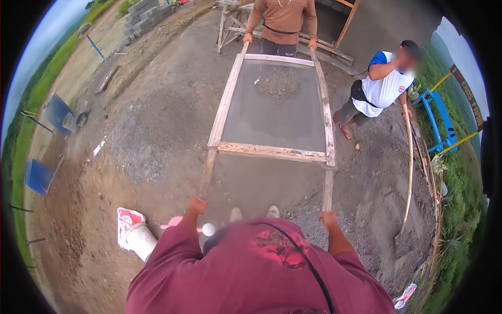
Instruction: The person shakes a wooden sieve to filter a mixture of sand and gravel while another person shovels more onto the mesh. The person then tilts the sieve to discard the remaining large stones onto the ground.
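Note:
A wooden-framed sieve (272, 150) with a fine mesh stretches out in front of me, held above the ground. A small heap of gravel (278, 86) lies on the far part of its mesh. My left hand (197, 205) is closed round the end of the left wooden handle. On the other side, my right hand (328, 219) grips the end of the right handle. A person in a brown top (282, 21) stands at the far end, with both hands on the opposite handle ends.
At the right, a person in a white and blue shirt (384, 83) holds a long pole (409, 167). A white bucket (141, 240) and a sack (127, 220) sit at lower left. Blue containers (39, 177) stand far left; grey blocks (144, 21) are stacked behind.

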`<state>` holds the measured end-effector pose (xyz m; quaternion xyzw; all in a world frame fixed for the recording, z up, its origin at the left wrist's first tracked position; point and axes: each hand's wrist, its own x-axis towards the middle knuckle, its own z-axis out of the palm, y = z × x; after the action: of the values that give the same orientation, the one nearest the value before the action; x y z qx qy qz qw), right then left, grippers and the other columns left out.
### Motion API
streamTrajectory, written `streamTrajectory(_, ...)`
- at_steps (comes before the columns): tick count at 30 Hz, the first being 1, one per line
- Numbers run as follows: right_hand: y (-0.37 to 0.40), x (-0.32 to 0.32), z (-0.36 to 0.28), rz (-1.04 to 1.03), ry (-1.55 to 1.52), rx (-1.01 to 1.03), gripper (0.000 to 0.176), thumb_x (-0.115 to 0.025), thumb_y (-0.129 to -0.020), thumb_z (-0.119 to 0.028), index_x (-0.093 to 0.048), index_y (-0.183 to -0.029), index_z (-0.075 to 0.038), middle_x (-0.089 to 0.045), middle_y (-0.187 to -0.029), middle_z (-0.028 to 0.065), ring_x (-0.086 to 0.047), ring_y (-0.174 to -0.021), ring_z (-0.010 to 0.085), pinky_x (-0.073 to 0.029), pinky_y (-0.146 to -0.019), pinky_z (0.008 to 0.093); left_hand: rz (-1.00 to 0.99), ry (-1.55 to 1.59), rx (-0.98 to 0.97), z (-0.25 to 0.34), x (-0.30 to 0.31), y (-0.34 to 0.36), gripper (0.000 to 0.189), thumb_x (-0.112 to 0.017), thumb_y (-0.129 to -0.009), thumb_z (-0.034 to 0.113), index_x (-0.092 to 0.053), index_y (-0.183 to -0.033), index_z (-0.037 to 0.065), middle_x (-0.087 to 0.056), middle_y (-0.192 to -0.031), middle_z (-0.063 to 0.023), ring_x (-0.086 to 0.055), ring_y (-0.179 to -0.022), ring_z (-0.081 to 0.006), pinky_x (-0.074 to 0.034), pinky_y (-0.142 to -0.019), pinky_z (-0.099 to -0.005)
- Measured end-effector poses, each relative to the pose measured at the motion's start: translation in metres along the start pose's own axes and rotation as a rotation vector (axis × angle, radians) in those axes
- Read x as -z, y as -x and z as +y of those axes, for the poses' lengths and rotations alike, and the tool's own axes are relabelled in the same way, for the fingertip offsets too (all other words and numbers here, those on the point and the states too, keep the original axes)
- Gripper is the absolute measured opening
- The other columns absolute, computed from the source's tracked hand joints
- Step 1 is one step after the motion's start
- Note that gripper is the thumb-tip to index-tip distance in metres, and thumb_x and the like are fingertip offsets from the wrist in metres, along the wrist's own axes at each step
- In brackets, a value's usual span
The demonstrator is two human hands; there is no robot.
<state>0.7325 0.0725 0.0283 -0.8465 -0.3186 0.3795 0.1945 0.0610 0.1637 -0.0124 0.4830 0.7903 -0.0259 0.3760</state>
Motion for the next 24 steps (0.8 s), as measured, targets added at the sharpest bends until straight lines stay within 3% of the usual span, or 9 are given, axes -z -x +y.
streamTrajectory(1,0.033,-0.004,0.033,-0.069,-0.097,-0.122,0.033,-0.074,-0.063,-0.021,-0.071,-0.077,0.008,-0.07,-0.073,0.0205,-0.072,-0.069,0.0279,-0.054,-0.061,0.0399,-0.087,0.018,0.079,-0.02,-0.016,0.041,0.041,-0.074,-0.073,0.036,-0.073,-0.078,-0.005,-0.072,-0.077,-0.0232,-0.075,-0.078,-0.0317,-0.058,-0.072,-0.0423)
streamTrajectory(2,0.056,-0.003,0.067,-0.092,0.085,-0.112,0.036,-0.076,-0.064,-0.023,-0.072,-0.081,0.008,-0.072,-0.075,0.0209,-0.073,-0.072,0.0295,-0.055,-0.063,0.0405,-0.197,0.076,0.09,-0.033,-0.024,0.081,0.023,-0.073,-0.073,0.028,-0.074,-0.066,0.006,-0.07,-0.062,-0.0087,-0.069,-0.057,-0.0198,-0.055,-0.056,-0.036)
streamTrajectory(4,0.087,0.0,0.132,0.004,0.102,-0.318,0.041,-0.081,-0.067,-0.026,-0.073,-0.09,0.008,-0.074,-0.082,0.0218,-0.074,-0.078,0.0296,-0.056,-0.065,0.0411,-0.288,-0.144,-0.041,-0.106,-0.077,0.103,0.023,-0.078,-0.068,0.02,-0.071,-0.072,-0.001,-0.067,-0.064,-0.0098,-0.065,-0.056,-0.0182,-0.052,-0.053,-0.0347)
streamTrajectory(5,0.1,0.006,0.144,0.022,0.114,-0.359,0.041,-0.08,-0.067,-0.025,-0.073,-0.089,0.008,-0.073,-0.082,0.0216,-0.074,-0.078,0.0298,-0.056,-0.065,0.0413,-0.198,0.16,0.22,-0.101,-0.078,0.135,0.038,-0.083,-0.072,0.027,-0.071,-0.085,-0.007,-0.073,-0.077,-0.0162,-0.071,-0.067,-0.0249,-0.057,-0.061,-0.0392)
streamTrajectory(9,0.091,0.025,0.14,0.003,0.155,-0.289,0.037,-0.076,-0.067,-0.024,-0.073,-0.087,0.008,-0.072,-0.079,0.021,-0.074,-0.076,0.0303,-0.055,-0.065,0.0421,-0.16,-0.072,0.08,-0.056,-0.07,0.174,0.033,-0.085,-0.068,0.023,-0.073,-0.083,-0.004,-0.073,-0.079,-0.0168,-0.073,-0.071,-0.0253,-0.057,-0.063,-0.0398)
streamTrajectory(13,-0.001,0.032,0.098,-0.116,0.202,-0.08,0.034,-0.072,-0.068,-0.022,-0.072,-0.084,0.008,-0.071,-0.076,0.0203,-0.073,-0.074,0.0308,-0.055,-0.064,0.0428,-0.192,0.122,0.233,-0.01,-0.08,0.088,0.035,-0.075,-0.075,0.031,-0.075,-0.089,-0.001,-0.074,-0.085,-0.0201,-0.074,-0.08,-0.0304,-0.057,-0.071,-0.044)
streamTrajectory(17,-0.128,0.08,-0.024,-0.106,-0.143,0.001,0.019,-0.071,-0.066,-0.012,-0.069,-0.073,0.006,-0.066,-0.067,0.0142,-0.067,-0.058,0.0265,-0.052,-0.053,0.0404,-0.006,0.108,0.072,0.145,0.012,0.015,0.035,-0.061,-0.082,0.025,-0.073,-0.099,-0.004,-0.072,-0.103,-0.0262,-0.069,-0.105,-0.0395,-0.054,-0.088,-0.0474)
streamTrajectory(20,-0.123,0.149,-0.148,-0.227,-0.305,0.008,0.016,-0.069,-0.065,-0.01,-0.067,-0.074,0.003,-0.063,-0.064,0.0131,-0.064,-0.054,0.0273,-0.051,-0.051,0.0398,-0.062,0.022,-0.143,0.233,0.084,0.017,0.03,-0.06,-0.08,0.022,-0.071,-0.08,-0.005,-0.071,-0.076,-0.0231,-0.073,-0.073,-0.0344,-0.056,-0.067,-0.0441)
streamTrajectory(24,-0.099,0.154,-0.148,-0.11,-0.144,-0.062,0.019,-0.069,-0.062,-0.012,-0.068,-0.073,0.004,-0.064,-0.063,0.0145,-0.066,-0.056,0.0274,-0.051,-0.052,0.0404,-0.016,0.229,-0.007,0.207,0.048,-0.001,0.029,-0.062,-0.079,0.024,-0.07,-0.071,-0.003,-0.068,-0.065,-0.0183,-0.071,-0.063,-0.0301,-0.056,-0.06,-0.0432)
